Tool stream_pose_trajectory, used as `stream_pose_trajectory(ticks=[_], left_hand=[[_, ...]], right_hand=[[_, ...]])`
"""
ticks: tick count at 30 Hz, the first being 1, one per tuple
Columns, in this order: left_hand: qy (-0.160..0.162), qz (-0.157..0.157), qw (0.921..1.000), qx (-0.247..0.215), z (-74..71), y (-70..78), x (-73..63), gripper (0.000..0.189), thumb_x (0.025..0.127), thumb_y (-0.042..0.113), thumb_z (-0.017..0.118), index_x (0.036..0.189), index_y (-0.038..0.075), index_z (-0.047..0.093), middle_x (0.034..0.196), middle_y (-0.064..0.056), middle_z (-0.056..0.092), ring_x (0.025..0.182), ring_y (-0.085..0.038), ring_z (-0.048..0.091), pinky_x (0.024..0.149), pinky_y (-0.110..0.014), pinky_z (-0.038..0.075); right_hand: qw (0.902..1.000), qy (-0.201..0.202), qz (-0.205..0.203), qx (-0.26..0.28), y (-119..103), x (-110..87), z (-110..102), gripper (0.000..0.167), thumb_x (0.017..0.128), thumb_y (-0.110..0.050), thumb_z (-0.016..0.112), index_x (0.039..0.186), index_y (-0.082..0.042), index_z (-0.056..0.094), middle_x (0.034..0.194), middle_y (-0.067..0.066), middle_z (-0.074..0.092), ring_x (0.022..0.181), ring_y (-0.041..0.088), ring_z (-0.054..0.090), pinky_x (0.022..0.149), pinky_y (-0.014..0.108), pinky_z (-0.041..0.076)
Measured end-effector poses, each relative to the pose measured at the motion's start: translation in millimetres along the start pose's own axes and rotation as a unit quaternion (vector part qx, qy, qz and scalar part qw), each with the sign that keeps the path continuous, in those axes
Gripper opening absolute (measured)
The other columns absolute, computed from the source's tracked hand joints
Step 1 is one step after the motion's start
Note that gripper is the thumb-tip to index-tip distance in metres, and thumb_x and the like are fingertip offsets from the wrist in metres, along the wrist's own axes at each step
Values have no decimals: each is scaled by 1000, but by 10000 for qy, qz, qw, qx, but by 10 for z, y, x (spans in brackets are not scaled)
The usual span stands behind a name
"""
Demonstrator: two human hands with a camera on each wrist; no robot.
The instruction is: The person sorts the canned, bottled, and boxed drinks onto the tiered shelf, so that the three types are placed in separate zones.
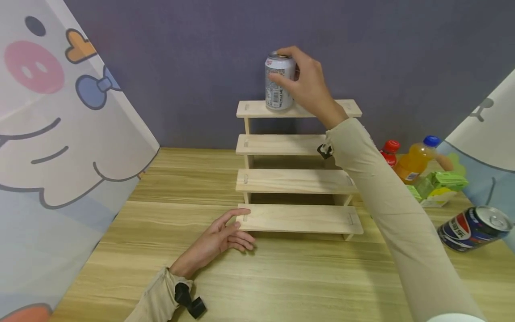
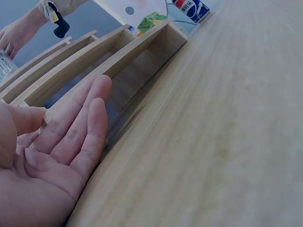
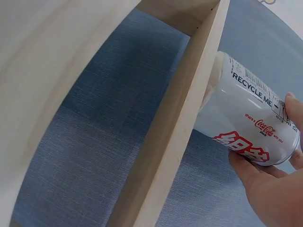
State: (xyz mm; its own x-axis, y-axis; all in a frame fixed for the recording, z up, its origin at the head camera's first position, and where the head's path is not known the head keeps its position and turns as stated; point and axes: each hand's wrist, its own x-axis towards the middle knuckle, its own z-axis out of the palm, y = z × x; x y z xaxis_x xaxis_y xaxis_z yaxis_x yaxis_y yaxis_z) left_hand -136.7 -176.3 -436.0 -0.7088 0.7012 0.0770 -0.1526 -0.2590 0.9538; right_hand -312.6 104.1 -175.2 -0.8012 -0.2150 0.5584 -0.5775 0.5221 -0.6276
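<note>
A white and silver Coca-Cola can (image 1: 276, 85) stands upright at the top board of a stepped wooden stand (image 1: 297, 217), left of its middle. My right hand (image 1: 307, 82) grips the can from above and the right side, thumb on its near face. The right wrist view shows fingers around the upper part of the same can (image 3: 251, 113). Down at the lowest step, my left hand (image 1: 225, 235) touches the left end of the board with thumb and index finger. Its other fingers (image 2: 78, 127) lie extended in front of the stand.
At the right are a red-capped bottle (image 1: 389, 152), an orange drink bottle (image 1: 416, 158), green cartons (image 1: 442, 185) and a tilted Pepsi can (image 1: 470, 228). Behind the stand rises a dark blue-grey wall (image 1: 181, 71). Cartoon-printed panels (image 1: 48, 134) flank the wooden table (image 1: 297, 281).
</note>
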Motion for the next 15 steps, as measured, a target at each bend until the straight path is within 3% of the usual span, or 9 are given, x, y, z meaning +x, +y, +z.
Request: stream_pose_trajectory(ticks=[8, 15], left_hand=[[5, -52, 10000, -38, -8, 16, -19, 45, 112, 15, 29, 156, 10, 25, 112, -31, 67, 100, -36, 70, 82, -38, 58], [1, -57, 10000, -55, -35, 18, -13, 45, 112, 15, 29, 156, 10, 26, 112, -28, 69, 100, -35, 70, 82, -38, 58]], right_hand=[[9998, -111, -42, -139, 5, 2, -4, 58, 92, -35, 72, 144, -22, 51, 135, 1, 58, 109, 12, 61, 92, 29, 53], [9985, -306, -176, -428, 72, -66, -44, 74, 93, -34, 70, 156, -36, 31, 146, -3, 51, 124, 13, 56, 102, 30, 48]])
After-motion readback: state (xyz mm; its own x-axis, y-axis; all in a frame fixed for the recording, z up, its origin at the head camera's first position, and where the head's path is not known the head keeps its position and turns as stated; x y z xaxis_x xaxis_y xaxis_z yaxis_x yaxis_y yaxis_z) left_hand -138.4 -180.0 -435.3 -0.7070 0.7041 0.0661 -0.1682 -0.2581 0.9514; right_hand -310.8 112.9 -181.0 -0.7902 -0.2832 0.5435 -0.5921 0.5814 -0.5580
